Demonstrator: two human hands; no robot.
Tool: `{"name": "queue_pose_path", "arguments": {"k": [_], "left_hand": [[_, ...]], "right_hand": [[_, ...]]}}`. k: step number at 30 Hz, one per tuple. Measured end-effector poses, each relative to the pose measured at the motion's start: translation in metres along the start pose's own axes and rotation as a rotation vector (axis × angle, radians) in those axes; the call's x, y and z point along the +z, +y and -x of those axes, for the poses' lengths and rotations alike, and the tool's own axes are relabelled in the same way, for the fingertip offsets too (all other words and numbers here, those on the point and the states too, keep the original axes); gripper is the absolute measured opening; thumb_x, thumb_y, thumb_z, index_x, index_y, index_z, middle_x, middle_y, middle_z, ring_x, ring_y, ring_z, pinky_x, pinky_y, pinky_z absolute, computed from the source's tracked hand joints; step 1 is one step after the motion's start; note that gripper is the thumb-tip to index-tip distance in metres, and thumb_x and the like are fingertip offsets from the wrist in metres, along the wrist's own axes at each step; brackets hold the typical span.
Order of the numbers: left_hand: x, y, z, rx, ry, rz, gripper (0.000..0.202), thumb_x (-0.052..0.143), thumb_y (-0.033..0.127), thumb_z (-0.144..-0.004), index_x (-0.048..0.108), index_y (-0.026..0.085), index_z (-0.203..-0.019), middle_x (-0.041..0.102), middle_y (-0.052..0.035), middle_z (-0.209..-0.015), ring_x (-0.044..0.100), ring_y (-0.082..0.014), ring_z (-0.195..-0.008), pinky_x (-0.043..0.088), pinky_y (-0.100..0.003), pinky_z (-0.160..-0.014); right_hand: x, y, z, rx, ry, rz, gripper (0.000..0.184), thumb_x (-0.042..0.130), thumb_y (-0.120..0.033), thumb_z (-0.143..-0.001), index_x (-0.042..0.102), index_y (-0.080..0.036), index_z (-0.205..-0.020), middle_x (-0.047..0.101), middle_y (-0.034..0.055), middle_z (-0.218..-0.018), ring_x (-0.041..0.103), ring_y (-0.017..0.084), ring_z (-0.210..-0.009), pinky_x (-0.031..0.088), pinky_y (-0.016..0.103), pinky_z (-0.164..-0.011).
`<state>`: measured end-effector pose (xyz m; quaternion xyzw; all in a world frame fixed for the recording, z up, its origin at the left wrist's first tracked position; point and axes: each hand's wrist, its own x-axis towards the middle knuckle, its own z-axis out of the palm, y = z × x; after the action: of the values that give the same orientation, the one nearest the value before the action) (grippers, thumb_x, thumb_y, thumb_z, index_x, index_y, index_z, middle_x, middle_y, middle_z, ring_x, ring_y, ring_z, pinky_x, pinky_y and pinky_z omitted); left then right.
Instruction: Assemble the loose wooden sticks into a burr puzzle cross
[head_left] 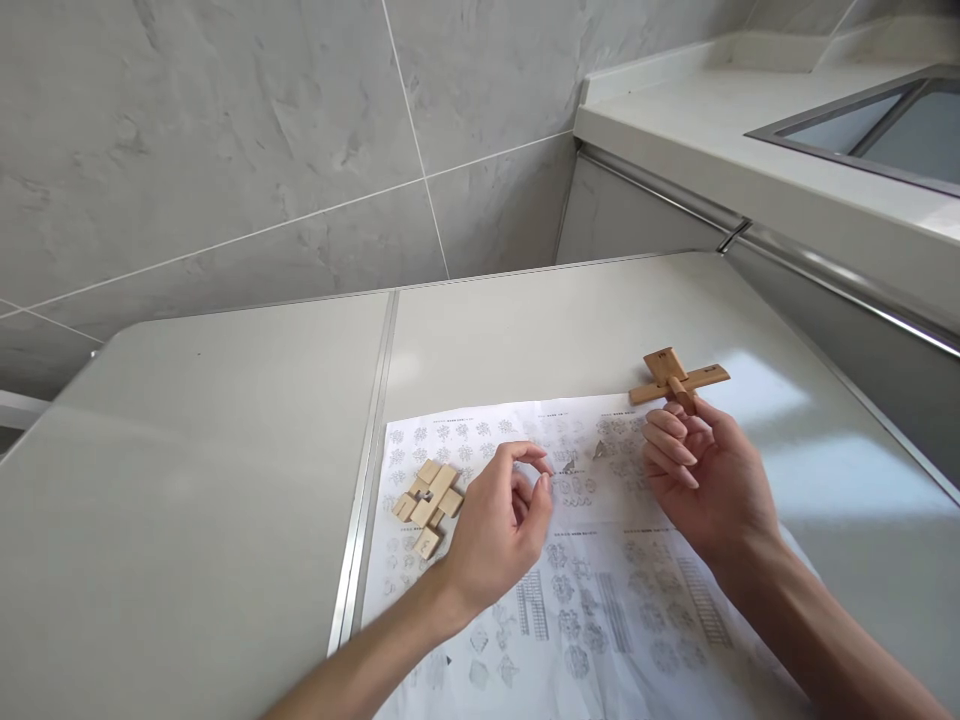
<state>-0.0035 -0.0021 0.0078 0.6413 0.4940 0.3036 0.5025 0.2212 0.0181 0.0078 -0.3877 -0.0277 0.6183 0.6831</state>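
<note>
My right hand (pixel 709 480) is at the right of the paper sheet, its thumb and forefinger closed on the near end of a brown wooden puzzle piece (pixel 681 393). That piece meets a longer wooden bar (pixel 709 377) and a wide flat block (pixel 664 364), together forming a cross with dark marks. Over the middle of the sheet, my left hand (pixel 506 515) has loosely curled fingers, with a small gap between thumb and forefinger and nothing visible in it. Just left of it lies a paler interlocking wooden puzzle (pixel 431 500), partly assembled from several notched blocks.
A creased paper sheet (pixel 585 640) printed with puzzle diagrams lies on the white table (pixel 247 480). A metal seam (pixel 356 540) crosses the tabletop left of it. Grey wall tiles (pixel 225 130) rise behind; a white counter (pixel 697 120) with a metal-framed recess stands at right.
</note>
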Motion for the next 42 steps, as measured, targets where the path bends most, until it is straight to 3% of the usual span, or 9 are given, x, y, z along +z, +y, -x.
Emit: {"name": "queue_pose_path", "arguments": {"k": [6,10,13,19,25,34,39,42], "left_hand": [[0.0,0.001,0.0,0.002,-0.002,-0.017,0.018,0.053,0.037,-0.111,0.057,0.024,-0.122,0.074,-0.002,-0.094,0.062,-0.0133,-0.063,0.05,-0.028,-0.058],[-0.001,0.004,-0.001,0.015,-0.008,-0.069,0.017,0.053,0.038,-0.111,0.06,0.023,-0.117,0.067,0.0018,-0.074,0.061,-0.0152,-0.062,0.047,-0.027,-0.056],[-0.001,0.006,-0.001,0.029,-0.013,-0.09,0.016,0.053,0.036,-0.111,0.062,0.023,-0.113,0.067,0.0012,-0.074,0.062,-0.0154,-0.063,0.048,-0.027,-0.056],[-0.001,0.008,-0.001,0.061,-0.019,-0.088,0.016,0.051,0.035,-0.111,0.062,0.023,-0.112,0.068,0.0006,-0.075,0.061,-0.0152,-0.062,0.048,-0.027,-0.055],[0.0,0.005,0.0,0.068,-0.056,-0.066,0.017,0.05,0.037,-0.112,0.061,0.024,-0.11,0.062,0.0035,-0.067,0.06,-0.0143,-0.057,0.047,-0.026,-0.052],[-0.002,0.011,0.004,0.074,-0.111,-0.019,0.016,0.05,0.036,-0.111,0.061,0.023,-0.115,0.059,0.0047,-0.066,0.058,-0.0137,-0.056,0.048,-0.026,-0.052],[-0.006,0.021,0.013,0.03,-0.177,0.021,0.016,0.049,0.035,-0.112,0.057,0.024,-0.122,0.064,0.0033,-0.069,0.065,-0.0163,-0.062,0.054,-0.029,-0.058],[-0.014,0.022,0.02,0.104,-0.112,-0.104,0.015,0.051,0.031,-0.111,0.059,0.026,-0.123,0.074,-0.0026,-0.093,0.069,-0.0159,-0.069,0.058,-0.03,-0.063]], "right_hand": [[0.006,0.011,0.008,0.044,-0.003,0.095,0.027,0.08,-0.037,-0.088,0.059,-0.021,-0.083,0.045,-0.0073,-0.067,0.036,0.006,-0.043,0.029,0.016,-0.029],[0.011,0.023,0.017,0.103,-0.092,0.216,0.03,0.083,-0.039,-0.085,0.059,-0.022,-0.081,0.045,-0.0069,-0.066,0.034,0.007,-0.044,0.024,0.017,-0.029],[0.011,0.029,0.022,0.105,-0.168,0.358,0.035,0.079,-0.042,-0.091,0.054,-0.023,-0.076,0.046,-0.0056,-0.065,0.036,0.009,-0.045,0.026,0.019,-0.034],[0.006,0.036,0.029,0.029,-0.285,0.591,0.04,0.072,-0.042,-0.099,0.049,-0.023,-0.072,0.048,-0.0044,-0.063,0.041,0.011,-0.051,0.032,0.024,-0.046],[0.005,0.043,0.032,-0.112,-0.427,0.788,0.053,0.074,-0.043,-0.098,0.036,-0.024,-0.066,0.04,-0.0057,-0.058,0.031,0.012,-0.055,0.03,0.028,-0.054],[0.009,0.043,0.033,-0.221,-0.445,0.874,0.063,0.075,-0.047,-0.093,0.023,-0.025,-0.065,0.025,-0.007,-0.061,0.023,0.014,-0.06,0.028,0.03,-0.057],[0.012,0.04,0.033,-0.223,-0.45,0.874,0.061,0.073,-0.045,-0.091,0.022,-0.025,-0.064,0.025,-0.0072,-0.06,0.021,0.013,-0.059,0.027,0.029,-0.055],[0.012,0.041,0.034,-0.25,-0.442,0.895,0.059,0.071,-0.041,-0.091,0.022,-0.025,-0.064,0.024,-0.007,-0.06,0.021,0.013,-0.058,0.024,0.029,-0.054]]}}
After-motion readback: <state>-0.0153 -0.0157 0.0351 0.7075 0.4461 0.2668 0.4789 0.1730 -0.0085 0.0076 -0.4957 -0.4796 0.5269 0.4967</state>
